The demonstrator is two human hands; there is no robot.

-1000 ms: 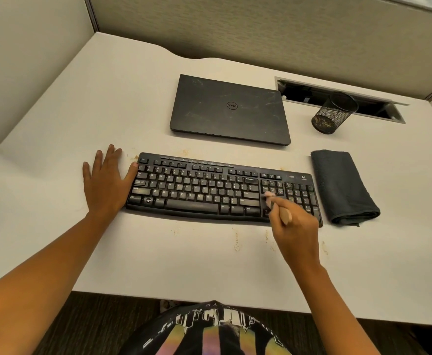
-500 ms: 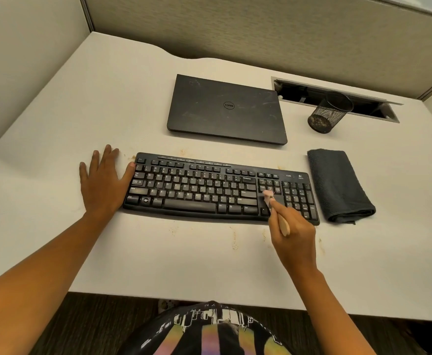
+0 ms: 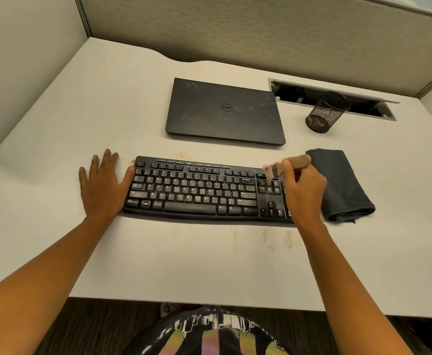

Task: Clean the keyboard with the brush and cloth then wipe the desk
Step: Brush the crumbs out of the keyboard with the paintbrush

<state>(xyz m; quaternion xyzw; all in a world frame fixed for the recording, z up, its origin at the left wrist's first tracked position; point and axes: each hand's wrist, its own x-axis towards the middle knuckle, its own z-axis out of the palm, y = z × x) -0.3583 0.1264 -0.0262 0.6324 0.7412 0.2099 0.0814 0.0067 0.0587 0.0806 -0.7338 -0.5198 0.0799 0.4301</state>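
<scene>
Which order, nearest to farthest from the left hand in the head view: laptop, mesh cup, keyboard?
1. keyboard, beside the left hand, touching its thumb
2. laptop, behind the keyboard
3. mesh cup, far right, at the back

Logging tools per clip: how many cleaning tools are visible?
2: the brush gripped in the right hand at the right end of the keyboard, and the folded cloth on the desk beside it.

Light: warm, even light is falling on the desk.
Shadows: soft ones are hugging the near edge of the laptop.
Blur: the brush is smearing.
Edges: the partition is bowing.
</scene>
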